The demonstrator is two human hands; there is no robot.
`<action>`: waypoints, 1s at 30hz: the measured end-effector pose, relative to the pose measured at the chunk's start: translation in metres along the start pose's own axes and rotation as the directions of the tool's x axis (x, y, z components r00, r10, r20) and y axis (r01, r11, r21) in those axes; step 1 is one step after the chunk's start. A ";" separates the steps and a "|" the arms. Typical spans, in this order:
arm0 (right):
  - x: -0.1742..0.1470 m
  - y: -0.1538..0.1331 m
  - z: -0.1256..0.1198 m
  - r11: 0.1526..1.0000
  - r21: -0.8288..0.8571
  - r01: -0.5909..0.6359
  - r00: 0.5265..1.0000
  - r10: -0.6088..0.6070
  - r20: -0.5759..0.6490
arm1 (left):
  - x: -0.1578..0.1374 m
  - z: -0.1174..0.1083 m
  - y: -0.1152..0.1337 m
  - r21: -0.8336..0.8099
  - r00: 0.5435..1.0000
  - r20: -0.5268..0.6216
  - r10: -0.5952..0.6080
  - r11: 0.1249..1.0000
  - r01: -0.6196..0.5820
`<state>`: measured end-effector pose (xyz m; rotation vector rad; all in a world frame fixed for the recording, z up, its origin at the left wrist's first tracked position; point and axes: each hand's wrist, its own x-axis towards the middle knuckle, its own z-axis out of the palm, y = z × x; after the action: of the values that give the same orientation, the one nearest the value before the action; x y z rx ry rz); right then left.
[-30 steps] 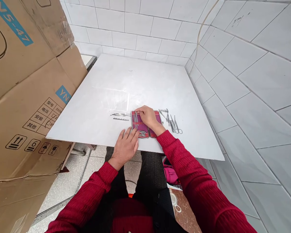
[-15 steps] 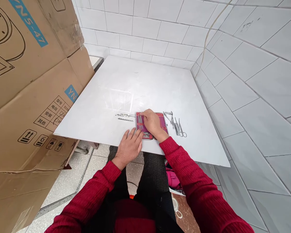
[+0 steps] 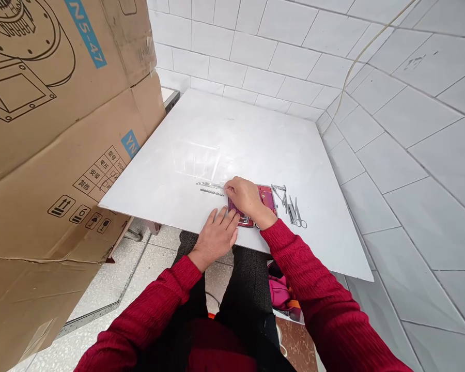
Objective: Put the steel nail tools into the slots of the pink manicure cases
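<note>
An open instrument case with a red border and purple lining lies near the table's front edge. My left hand rests at its lower left corner, with fingers stretched and apart. Across the left half of the case reaches my right hand. Its thumb and fingers are pinched together at the upper left edge; whatever they hold is hidden. Thin metal tools lie just left of those fingertips, above a short toothed strip. Metal instruments in the lower part of the case are partly covered by my hands.
Right of the case lie metal instruments and ring-handled scissors or forceps. The white table meets tiled walls at the back and right. A tall cardboard box stands along the left side, beside a cable-lined corner.
My right hand has moved left across the case, from over its inside to its left edge, with fingers pinched. My left hand stays by the lower left corner. The view has shifted slightly.
</note>
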<state>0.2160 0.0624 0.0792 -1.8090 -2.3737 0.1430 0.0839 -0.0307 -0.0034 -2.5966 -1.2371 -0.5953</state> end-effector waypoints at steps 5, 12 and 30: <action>0.024 -0.025 -0.001 0.986 -0.129 0.105 0.988 -0.089 0.123 | -0.001 0.001 0.001 -0.001 1.000 0.018 -0.005 1.000 0.005; 0.037 -0.032 0.003 0.967 -0.217 0.136 0.982 -0.102 0.161 | -0.003 0.001 0.001 -0.001 1.000 0.005 -0.010 1.000 0.010; 0.053 -0.038 0.017 0.914 -0.284 0.291 0.947 -0.234 0.219 | -0.003 0.000 0.001 -0.020 1.000 0.020 -0.021 1.000 0.021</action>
<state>0.1630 0.1037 0.0722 -1.6260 -2.8847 -0.1154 0.0831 -0.0334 -0.0051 -2.6152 -1.2725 -0.5904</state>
